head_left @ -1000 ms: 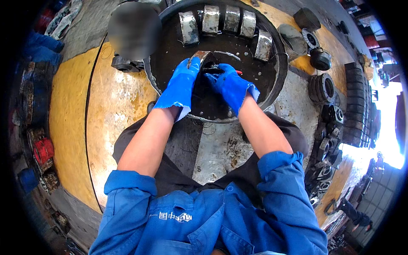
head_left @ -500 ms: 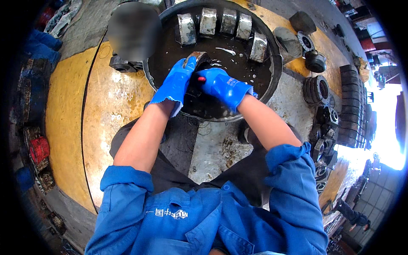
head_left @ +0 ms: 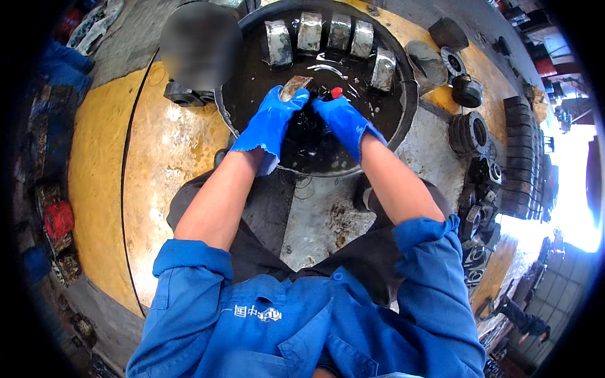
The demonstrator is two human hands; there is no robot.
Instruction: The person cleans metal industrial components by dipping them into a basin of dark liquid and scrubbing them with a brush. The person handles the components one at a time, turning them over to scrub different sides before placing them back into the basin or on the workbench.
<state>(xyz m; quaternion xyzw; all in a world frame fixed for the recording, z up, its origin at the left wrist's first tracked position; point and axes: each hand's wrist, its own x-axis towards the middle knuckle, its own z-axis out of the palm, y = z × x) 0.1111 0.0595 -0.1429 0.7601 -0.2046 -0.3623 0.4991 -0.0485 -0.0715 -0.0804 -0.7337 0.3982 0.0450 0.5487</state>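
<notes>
Both my hands wear blue rubber gloves and are over a large round tub (head_left: 408, 116) of dark, oily liquid. My left hand (head_left: 270, 120) grips a curved metal piece (head_left: 295, 86), tilted, with a brownish face toward the top; its lower part is hidden in shadow and liquid. Close beside it, my right hand (head_left: 342, 120) is closed around a tool with a red end (head_left: 336, 92); the working part of this tool is hidden. Several similar thick metal pieces (head_left: 309, 33) stand in an arc along the tub's far side.
Right of the tub are a grey bucket (head_left: 425, 65), a dark pot (head_left: 467, 92) and stacked rings (head_left: 468, 133). Farther right runs a row of black ring-shaped parts (head_left: 518, 157). At the tub's left lies a dark metal part (head_left: 183, 94) on yellow flooring (head_left: 170, 145); a blurred round patch covers the area above.
My right hand has shifted slightly right and turned, so the tool's red end now points up and away. The held metal piece shows more of its brownish face. Ripples in the liquid have changed.
</notes>
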